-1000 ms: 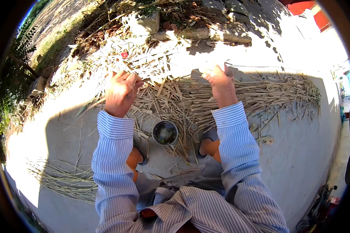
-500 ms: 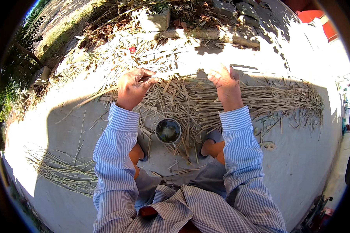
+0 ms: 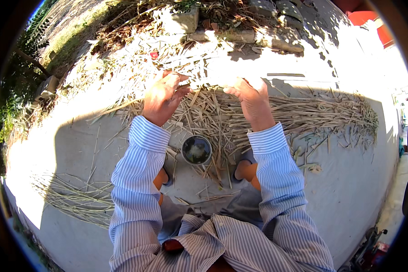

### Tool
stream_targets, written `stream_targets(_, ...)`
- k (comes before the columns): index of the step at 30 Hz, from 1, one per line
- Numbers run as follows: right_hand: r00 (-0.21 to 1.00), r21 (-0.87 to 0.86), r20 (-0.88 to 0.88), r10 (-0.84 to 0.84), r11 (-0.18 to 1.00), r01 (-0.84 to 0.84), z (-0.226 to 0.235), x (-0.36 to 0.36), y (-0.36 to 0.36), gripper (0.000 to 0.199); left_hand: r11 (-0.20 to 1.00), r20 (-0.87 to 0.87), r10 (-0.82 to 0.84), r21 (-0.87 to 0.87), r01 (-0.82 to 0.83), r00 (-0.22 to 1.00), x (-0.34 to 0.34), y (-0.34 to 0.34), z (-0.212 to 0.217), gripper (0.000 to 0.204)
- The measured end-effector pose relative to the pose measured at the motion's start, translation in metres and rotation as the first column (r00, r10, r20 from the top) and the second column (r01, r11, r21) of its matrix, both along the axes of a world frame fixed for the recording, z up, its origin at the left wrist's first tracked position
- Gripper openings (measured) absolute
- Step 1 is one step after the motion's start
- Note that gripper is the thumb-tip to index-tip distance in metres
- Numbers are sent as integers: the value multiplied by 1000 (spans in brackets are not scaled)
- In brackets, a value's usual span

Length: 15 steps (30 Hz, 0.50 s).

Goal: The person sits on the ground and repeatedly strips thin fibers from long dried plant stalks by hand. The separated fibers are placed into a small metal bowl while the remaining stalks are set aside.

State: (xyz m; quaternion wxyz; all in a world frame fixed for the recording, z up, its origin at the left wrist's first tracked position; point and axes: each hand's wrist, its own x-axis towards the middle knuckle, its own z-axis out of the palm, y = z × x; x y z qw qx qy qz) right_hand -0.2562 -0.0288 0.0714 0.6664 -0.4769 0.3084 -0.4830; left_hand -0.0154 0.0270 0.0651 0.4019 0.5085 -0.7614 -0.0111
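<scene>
A long, pale dry stalk (image 3: 124,105) runs past my left hand (image 3: 162,99), which is closed around it with thumb and fingers. Between the two hands the stalk is washed out by the glare. My right hand (image 3: 251,103) pinches its other end, thumb and fingertips together. Below the hands, a round pot (image 3: 196,150) with dark liquid stands on the ground between my feet. Split and broken straw pieces (image 3: 192,111) lie heaped behind it.
A thick bundle of dry stalks (image 3: 313,113) stretches to the right. Thinner greenish stalks (image 3: 77,199) lie at the left. Stone blocks (image 3: 181,21) and leaf litter line the far side, with a small red object (image 3: 154,55) on the straw.
My hands have come closer together: the left moved right, the right moved left. The stalk's free end shifted to the right and up along with my left hand.
</scene>
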Motion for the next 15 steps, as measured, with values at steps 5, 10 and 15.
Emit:
stream_targets(5, 997, 12, 73, -41, 999, 40, -19, -44, -31, 22, 984, 109, 75, 155, -92, 991, 24, 7, 11, 11)
stream_targets(10, 980, 2, 144, -137, 990, 138, -3, -51, -26, 23, 953, 160, 192, 205, -222, 968, 64, 15, -5, 19)
stream_targets(15, 985, 112, 100, -141, 985, 130, -13, -14, -8, 21, 997, -34, -12, -78, 9, 999, -8, 6, 11, 14)
